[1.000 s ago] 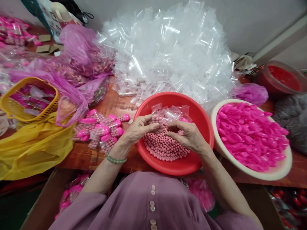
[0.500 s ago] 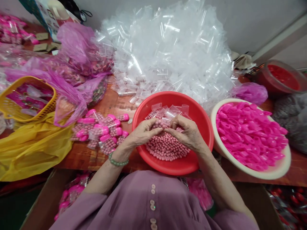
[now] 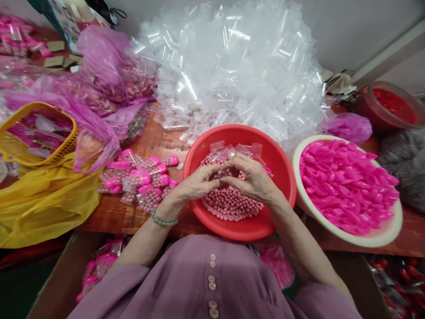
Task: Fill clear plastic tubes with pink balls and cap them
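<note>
Reddish-brown wooden surface [image 3: 116,217]. Front edge, left: crumpled yellow plastic bag [image 3: 49,199]; behind it, yellow perforated plastic basket [image 3: 68,144]. Near back edge, right: round transparent plastic tub [image 3: 370,117]; crumpled translucent purple plastic bag [image 3: 350,127] just left of it; in front, grey translucent plastic bag [image 3: 407,164].

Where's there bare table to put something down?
Bare wood shows left of the red basin, behind the capped tubes, and as a strip in front of them, right of the yellow bag. The clear pile crowds the back.
</note>
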